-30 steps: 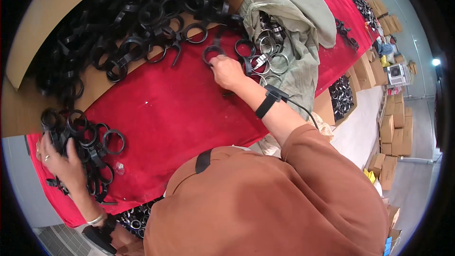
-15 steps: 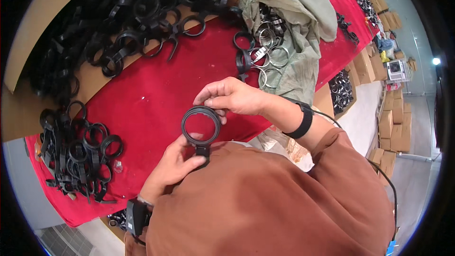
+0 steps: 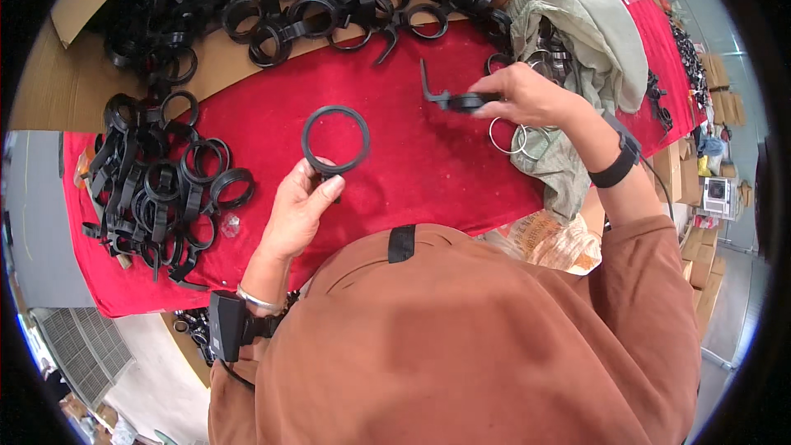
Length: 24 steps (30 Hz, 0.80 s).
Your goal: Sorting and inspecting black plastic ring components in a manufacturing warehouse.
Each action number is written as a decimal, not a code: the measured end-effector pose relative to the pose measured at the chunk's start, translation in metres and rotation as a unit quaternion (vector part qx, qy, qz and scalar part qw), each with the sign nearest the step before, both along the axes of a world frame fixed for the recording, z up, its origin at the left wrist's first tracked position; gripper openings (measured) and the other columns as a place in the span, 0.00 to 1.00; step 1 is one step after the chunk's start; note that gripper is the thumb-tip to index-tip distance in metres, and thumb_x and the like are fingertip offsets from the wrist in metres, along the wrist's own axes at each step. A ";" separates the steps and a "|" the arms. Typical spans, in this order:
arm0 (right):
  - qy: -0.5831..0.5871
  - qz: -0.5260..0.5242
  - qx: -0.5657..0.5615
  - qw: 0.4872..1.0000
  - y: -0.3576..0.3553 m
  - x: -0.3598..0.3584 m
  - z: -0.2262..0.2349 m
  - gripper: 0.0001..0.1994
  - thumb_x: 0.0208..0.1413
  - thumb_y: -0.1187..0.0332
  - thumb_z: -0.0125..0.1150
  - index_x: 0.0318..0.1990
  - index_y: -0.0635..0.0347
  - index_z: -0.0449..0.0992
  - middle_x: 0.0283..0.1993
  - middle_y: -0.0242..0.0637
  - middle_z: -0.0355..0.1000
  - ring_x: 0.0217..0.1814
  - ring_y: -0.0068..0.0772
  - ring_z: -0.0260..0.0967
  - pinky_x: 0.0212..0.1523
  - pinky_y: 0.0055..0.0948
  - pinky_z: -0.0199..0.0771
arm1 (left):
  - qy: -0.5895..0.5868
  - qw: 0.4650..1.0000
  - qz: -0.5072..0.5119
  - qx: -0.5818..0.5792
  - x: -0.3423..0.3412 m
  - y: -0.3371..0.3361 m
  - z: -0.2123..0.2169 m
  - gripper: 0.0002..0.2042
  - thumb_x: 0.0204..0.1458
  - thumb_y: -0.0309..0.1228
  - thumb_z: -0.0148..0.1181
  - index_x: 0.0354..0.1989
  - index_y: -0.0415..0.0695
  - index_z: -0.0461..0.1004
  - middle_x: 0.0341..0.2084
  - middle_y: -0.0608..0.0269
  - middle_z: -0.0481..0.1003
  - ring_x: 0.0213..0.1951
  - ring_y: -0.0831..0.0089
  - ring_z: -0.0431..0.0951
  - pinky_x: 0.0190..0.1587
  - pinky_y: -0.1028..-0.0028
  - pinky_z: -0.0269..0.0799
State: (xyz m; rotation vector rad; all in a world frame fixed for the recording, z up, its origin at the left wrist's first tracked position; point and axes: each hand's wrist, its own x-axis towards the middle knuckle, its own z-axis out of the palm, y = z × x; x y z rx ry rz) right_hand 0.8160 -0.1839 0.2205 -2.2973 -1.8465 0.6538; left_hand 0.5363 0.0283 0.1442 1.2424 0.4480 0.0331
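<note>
My left hand pinches a black ring at its lower rim, between thumb and fingers. The ring stands up above the red cloth, its opening facing me. Most of whatever joins its lower side is hidden by my fingers. To the right, my right hand grips a second black ring-shaped part, seen nearly edge-on, with a thin bent arm pointing away from me. This hand hovers beside a greenish sack. Bare silvery rings lie at the sack's mouth, partly behind the hand.
An opened cardboard box at the far side spills many black ring parts. Another heap of them lies on the left of the red cloth. A crumpled, printed pale bag sits by the table's near right edge.
My hands have moved apart. The right has gone from the ring by my left hand to near the sack and now holds another black part. My left hand has risen away from my body.
</note>
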 end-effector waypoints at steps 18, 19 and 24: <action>0.610 -0.230 -0.030 0.757 0.056 -0.054 -0.033 0.15 0.57 0.60 0.54 0.46 0.59 0.75 0.20 0.25 0.66 0.20 0.14 0.58 0.20 0.15 0.56 | -0.031 0.999 -0.019 0.030 0.019 -0.007 0.015 0.23 0.40 0.20 0.64 0.47 0.39 0.65 0.40 0.64 0.70 0.43 0.77 0.70 0.48 0.75 0.67; 0.596 -0.228 -0.039 0.769 0.057 -0.057 -0.035 0.15 0.56 0.60 0.55 0.46 0.59 0.75 0.22 0.26 0.68 0.21 0.15 0.61 0.21 0.15 0.59 | -0.013 0.998 -0.012 0.056 0.017 -0.005 0.025 0.22 0.39 0.20 0.65 0.45 0.39 0.65 0.39 0.64 0.70 0.41 0.77 0.70 0.46 0.75 0.67; 0.298 -0.302 0.094 0.901 0.061 -0.046 -0.062 0.18 0.53 0.55 0.56 0.40 0.62 0.77 0.33 0.42 0.76 0.35 0.31 0.74 0.37 0.30 0.72 | 0.040 0.950 0.096 0.295 -0.023 0.063 0.060 0.18 0.39 0.18 0.65 0.38 0.40 0.64 0.31 0.68 0.67 0.34 0.79 0.69 0.39 0.76 0.67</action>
